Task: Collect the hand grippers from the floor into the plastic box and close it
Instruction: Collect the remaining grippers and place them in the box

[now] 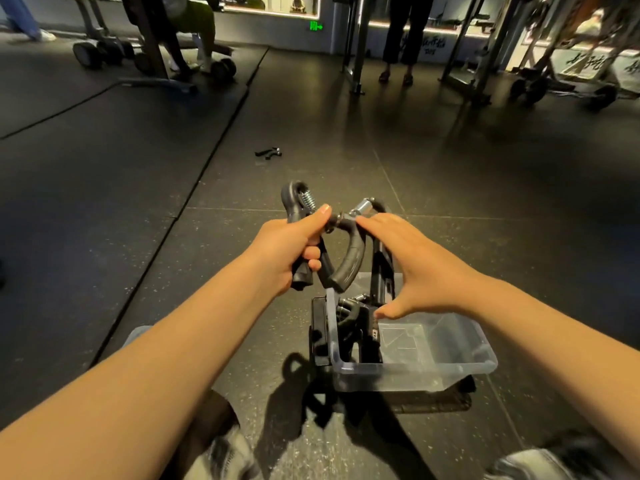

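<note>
My left hand (291, 251) grips a black hand gripper (303, 202) by both handles, its spring end up, just left of and above the clear plastic box (415, 368). My right hand (419, 271) hovers over the box's far end with straight fingers that touch a second gripper (349, 261), which stands upright with its metal knob on top. At least one more gripper (356, 323) lies in the box's left end. Another gripper (268, 153) lies on the floor farther ahead. A black lid (318, 327) sits against the box's left side, partly under it.
The floor is dark rubber matting with seams. Dumbbells (90, 51) and a bench stand at the far left. A person's legs (398, 46) and metal machine frames (356, 46) are at the back. My knees show along the bottom edge.
</note>
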